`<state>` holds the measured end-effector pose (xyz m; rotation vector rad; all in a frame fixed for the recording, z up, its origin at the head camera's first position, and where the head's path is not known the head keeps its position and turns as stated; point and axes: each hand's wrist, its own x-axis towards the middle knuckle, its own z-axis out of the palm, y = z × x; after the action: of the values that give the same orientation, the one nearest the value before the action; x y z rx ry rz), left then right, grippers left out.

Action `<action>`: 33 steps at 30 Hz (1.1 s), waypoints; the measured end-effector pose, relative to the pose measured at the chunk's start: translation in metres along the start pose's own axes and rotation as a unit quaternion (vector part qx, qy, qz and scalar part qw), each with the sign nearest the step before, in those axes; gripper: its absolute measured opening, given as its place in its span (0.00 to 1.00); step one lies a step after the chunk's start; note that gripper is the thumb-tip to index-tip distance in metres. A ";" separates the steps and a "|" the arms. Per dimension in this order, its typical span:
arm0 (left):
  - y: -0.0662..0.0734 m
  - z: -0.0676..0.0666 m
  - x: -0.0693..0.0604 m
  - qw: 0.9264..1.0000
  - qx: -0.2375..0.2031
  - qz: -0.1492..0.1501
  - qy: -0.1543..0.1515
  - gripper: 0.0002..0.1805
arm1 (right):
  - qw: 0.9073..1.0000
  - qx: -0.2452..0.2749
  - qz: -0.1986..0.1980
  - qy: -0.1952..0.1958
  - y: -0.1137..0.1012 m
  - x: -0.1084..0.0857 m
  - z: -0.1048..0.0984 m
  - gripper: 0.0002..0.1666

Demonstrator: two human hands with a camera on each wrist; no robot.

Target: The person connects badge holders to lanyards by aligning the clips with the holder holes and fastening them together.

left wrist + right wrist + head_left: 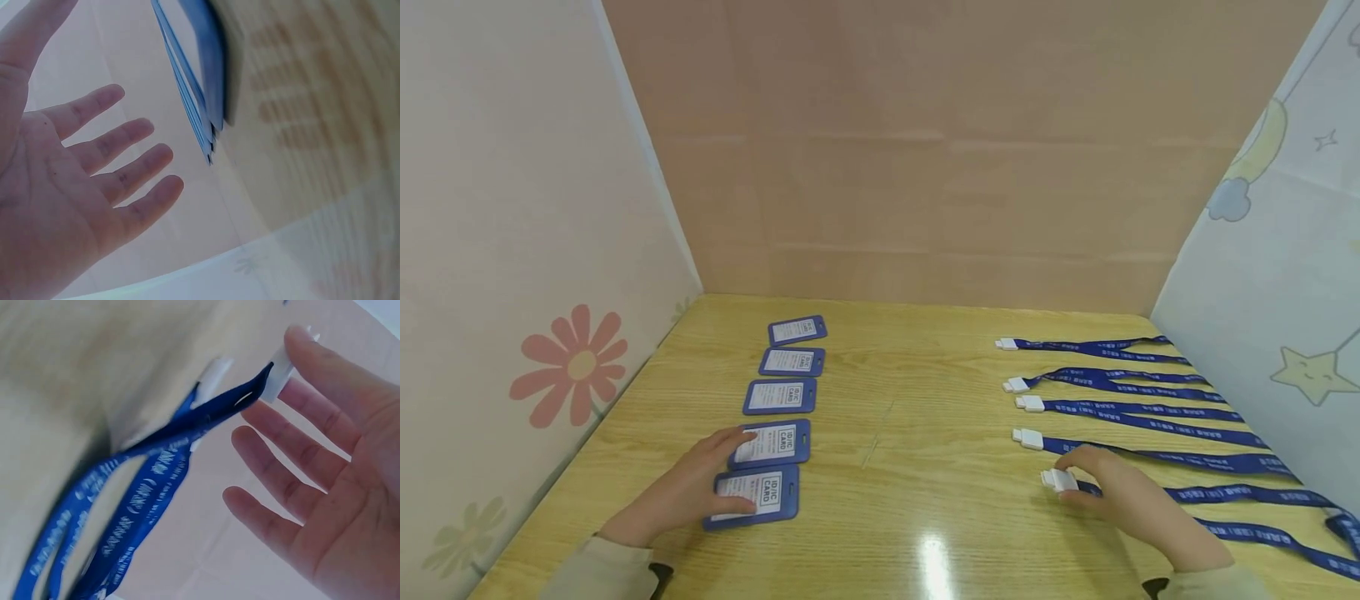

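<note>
Along the left side of the wooden table (895, 358) rises a pale wall (512, 167) printed with a red flower (580, 364). Over the table's near left part is the left hand (696, 479), coming out of a light sleeve (602, 571) with a dark band (661, 577) at the wrist; its fingers are straight and spread, the thumb well apart from them. It reaches over the two nearest of five blue card holders (780, 396), though whether the fingertips touch them I cannot tell. The holders lie in a row on the table's left half, running from its near part toward its far edge, each bearing a white card marked "ID/IC CARD". Behind the table's far edge stands a plain peach-brown panel (925, 167), and at the table's near middle a bright reflection (934, 562) shines. On the table's right half are five blue lanyards (1142, 413), their white ends pointing to the table's middle and their printed straps running toward its right edge. At the table's near right, the right hand (1120, 492) pinches the white clip (1060, 480) of the nearest lanyard between thumb and index finger, the other fingers loosely extended. Along the table's right side, another pale wall (1285, 258) shows a yellow star (1309, 375), a moon (1266, 142) and a blue cloud (1230, 200).
</note>
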<state>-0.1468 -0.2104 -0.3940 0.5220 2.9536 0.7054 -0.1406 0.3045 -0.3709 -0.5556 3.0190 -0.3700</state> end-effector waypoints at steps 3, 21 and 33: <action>0.002 0.001 0.000 1.000 0.004 0.008 0.005 0.51 | 1.000 0.006 -0.008 0.005 -0.004 0.004 -0.005 0.19; 0.000 0.005 0.001 1.000 0.001 0.013 -0.014 0.45 | 0.999 -0.004 -0.018 0.037 -0.024 0.013 -0.010 0.18; 0.000 0.004 0.000 0.998 0.013 -0.030 -0.053 0.41 | 0.998 -0.003 -0.033 0.045 -0.026 0.015 -0.009 0.16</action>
<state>-0.1464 -0.2087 -0.3976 0.4557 2.8689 0.6152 -0.1459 0.2772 -0.3563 -0.6584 3.0952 -0.4008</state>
